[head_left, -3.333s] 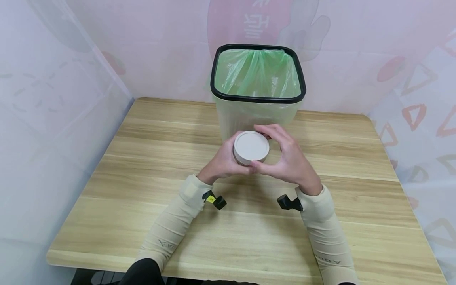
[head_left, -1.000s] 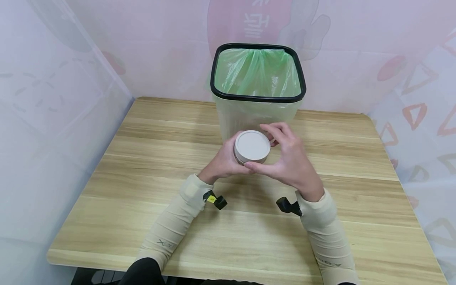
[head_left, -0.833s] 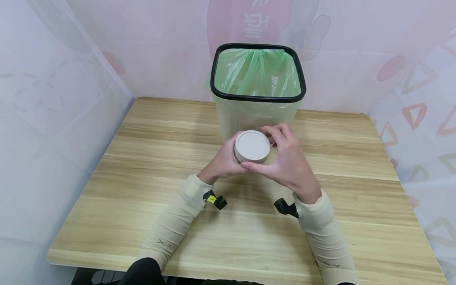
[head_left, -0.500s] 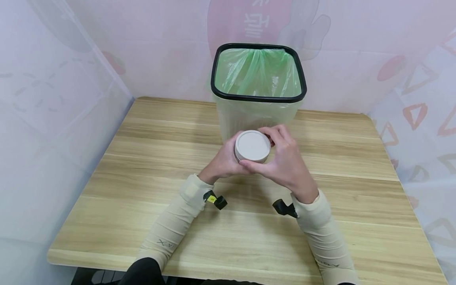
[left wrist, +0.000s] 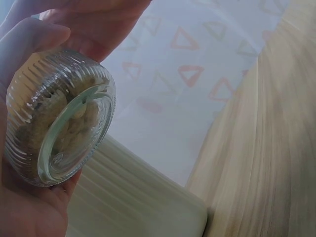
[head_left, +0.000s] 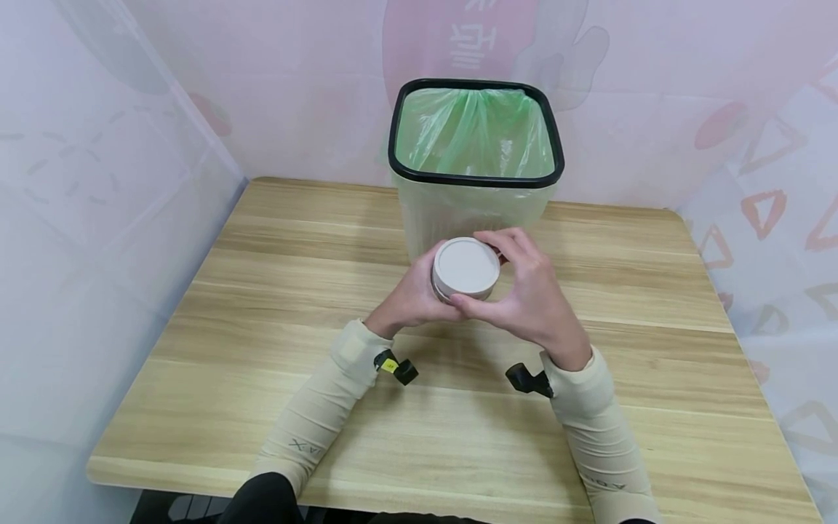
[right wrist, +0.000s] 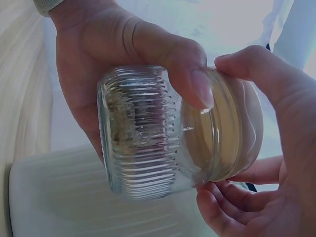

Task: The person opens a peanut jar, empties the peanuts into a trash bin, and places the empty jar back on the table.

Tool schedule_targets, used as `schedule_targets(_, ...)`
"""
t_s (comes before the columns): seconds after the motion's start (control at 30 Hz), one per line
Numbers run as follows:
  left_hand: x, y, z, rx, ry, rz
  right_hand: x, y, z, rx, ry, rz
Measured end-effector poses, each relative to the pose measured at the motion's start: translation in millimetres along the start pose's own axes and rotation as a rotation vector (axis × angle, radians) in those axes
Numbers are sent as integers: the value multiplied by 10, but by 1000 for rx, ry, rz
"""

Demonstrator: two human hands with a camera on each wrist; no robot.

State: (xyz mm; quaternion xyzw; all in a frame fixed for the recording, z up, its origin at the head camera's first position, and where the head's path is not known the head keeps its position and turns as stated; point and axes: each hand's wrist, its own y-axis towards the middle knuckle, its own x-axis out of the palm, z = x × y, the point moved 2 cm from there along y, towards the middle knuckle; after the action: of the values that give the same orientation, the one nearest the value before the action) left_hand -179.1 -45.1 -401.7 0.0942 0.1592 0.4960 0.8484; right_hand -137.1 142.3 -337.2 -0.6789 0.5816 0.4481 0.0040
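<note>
A ribbed clear glass jar (right wrist: 140, 143) with a pale beige lid (head_left: 466, 266) is held up in front of the bin. Its lid faces up toward the head camera. Through the glass base in the left wrist view, brownish lumpy contents (left wrist: 74, 126) show low inside. My left hand (head_left: 414, 295) grips the jar's body from the left, thumb on the near side. My right hand (head_left: 533, 295) has thumb and fingers curled round the lid's edge. The far fingertips are partly hidden behind the jar in the head view.
Behind the hands a pale waste bin (head_left: 471, 207) with a black rim (head_left: 476, 180) and a green bag liner (head_left: 474, 135) stands on the wooden table (head_left: 294, 276). Printed cloth walls close in the back and sides. Small black cameras sit on both wrists.
The right thumb has slid left along the lid's edge, then back a little to the right, the right wrist turning with it. The left hand stays round the jar, which has risen slightly.
</note>
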Motion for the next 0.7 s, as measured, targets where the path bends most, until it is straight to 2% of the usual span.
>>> schedule_targets(0.37, -5, 5, -8, 11, 6, -6, -42, 15, -21, 11, 5, 13)
schedule_targets(0.7, 2, 5, 2, -7, 22, 3, -80, 19, -24, -4, 24, 51)
